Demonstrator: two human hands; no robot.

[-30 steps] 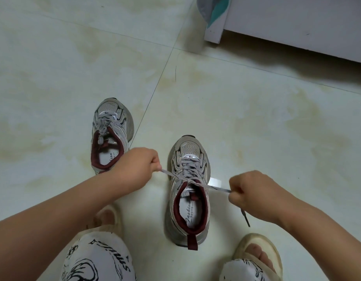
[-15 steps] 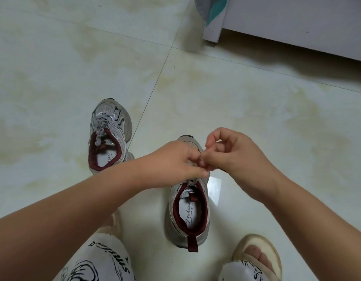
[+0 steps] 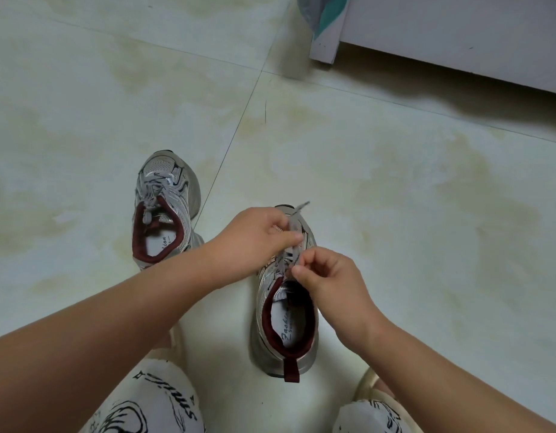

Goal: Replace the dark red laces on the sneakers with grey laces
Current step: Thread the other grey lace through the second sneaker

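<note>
Pale glossy floor tiles [image 3: 380, 189] with yellowish marbling and thin dark grout lines fill the view, and well beyond the hands, toward the top right, the lower edge of a white cabinet [image 3: 458, 35] stands on the floor with a bit of grey and teal fabric [image 3: 320, 17] hanging at its corner. Directly under both hands sits the near sneaker [image 3: 286, 326], silver-grey with a dark red collar lining and heel tab, its toe pointing away from the person and its printed insole visible. The left hand [image 3: 255, 242] hovers over the front of this shoe with its fingers curled, pinching a grey lace [image 3: 297, 214] whose free end sticks up and away past the fingertips. The right hand [image 3: 326, 282] is just beside it, slightly nearer the person, over the top eyelets, with thumb and forefinger pinched together on the grey lace where it crosses the tongue; the exact strand it holds is too small to make out. The two hands are close together but not touching. Off to the left of the left forearm stands the other sneaker [image 3: 164, 210], same colours, already threaded with grey lacing, apart from the near one. Below the arms, two knees in white printed trousers [image 3: 151, 401] show, and a beige slipper [image 3: 373, 389] appears beneath the right forearm.
</note>
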